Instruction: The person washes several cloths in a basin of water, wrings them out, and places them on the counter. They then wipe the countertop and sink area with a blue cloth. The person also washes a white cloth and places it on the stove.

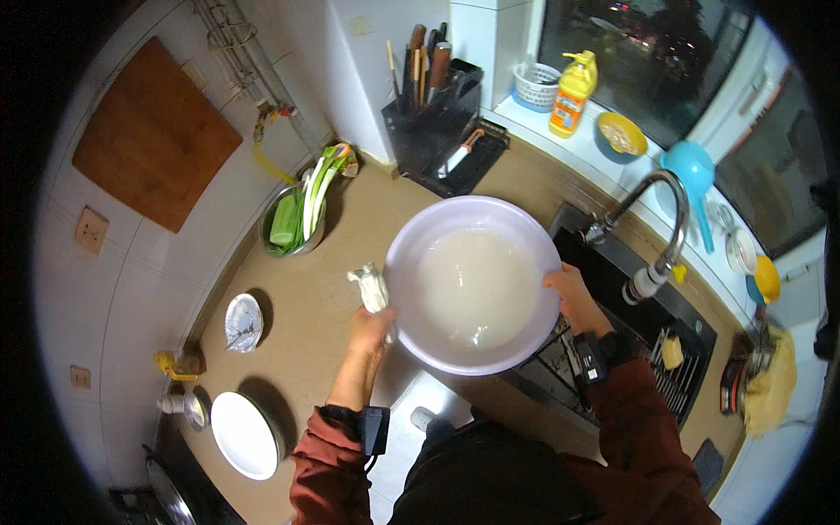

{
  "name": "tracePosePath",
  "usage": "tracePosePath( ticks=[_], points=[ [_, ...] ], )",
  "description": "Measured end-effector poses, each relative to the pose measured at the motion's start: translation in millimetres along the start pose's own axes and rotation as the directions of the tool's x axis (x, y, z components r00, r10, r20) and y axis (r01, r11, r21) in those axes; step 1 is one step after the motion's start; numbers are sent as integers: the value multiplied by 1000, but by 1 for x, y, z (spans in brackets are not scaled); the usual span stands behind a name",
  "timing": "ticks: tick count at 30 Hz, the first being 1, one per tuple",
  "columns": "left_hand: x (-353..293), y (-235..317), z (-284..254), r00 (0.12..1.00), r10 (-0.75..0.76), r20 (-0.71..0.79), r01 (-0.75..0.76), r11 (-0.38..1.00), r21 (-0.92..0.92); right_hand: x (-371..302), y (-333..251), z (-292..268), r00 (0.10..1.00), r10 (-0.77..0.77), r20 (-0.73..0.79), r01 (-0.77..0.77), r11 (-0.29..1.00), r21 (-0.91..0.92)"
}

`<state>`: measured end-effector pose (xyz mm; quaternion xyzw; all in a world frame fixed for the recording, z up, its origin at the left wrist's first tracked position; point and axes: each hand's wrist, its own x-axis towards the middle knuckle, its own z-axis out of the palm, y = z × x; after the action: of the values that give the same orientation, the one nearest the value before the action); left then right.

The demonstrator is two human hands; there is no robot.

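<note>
A large pale lilac basin (404,325) with cloudy whitish liquid (481,284) in it is held in front of me, over the counter edge and the near part of the sink. Its right rim is in the grip of my right hand (579,302). My left hand (371,332) is closed at the lower left rim. From the top of that hand sticks out a crumpled white piece (371,287), perhaps plastic or cloth; I cannot tell which. The fingers under the basin are hidden.
Right of the basin are a black sink (691,317) and a curved faucet (674,210). A knife block (429,131) stands behind. On the left are a bowl of green vegetables (293,223), a foil-like dish (243,322) and a white bowl (245,436). A yellow bottle (573,92) stands on the sill.
</note>
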<state>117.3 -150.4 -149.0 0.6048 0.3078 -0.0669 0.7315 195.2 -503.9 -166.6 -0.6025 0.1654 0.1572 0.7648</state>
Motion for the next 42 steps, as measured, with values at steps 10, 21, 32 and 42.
tracePosePath(
  ticks=[10,21,32,42],
  points=[
    [-8,-9,17,730,662,-170,-298,531,793,36,2,5,629,-777,-24,395,346,-851],
    [-211,-73,-82,965,178,-191,-231,922,-310,-170,72,241,477,182,860,59,969,-238],
    [-489,-247,-307,688,248,-682,-726,247,-642,-395,241,358,-200,801,564,747,497,-441],
    [-581,-311,-397,291,42,-956,-822,522,-227,-578,384,494,-401,576,712,-131,733,-667]
  ],
)
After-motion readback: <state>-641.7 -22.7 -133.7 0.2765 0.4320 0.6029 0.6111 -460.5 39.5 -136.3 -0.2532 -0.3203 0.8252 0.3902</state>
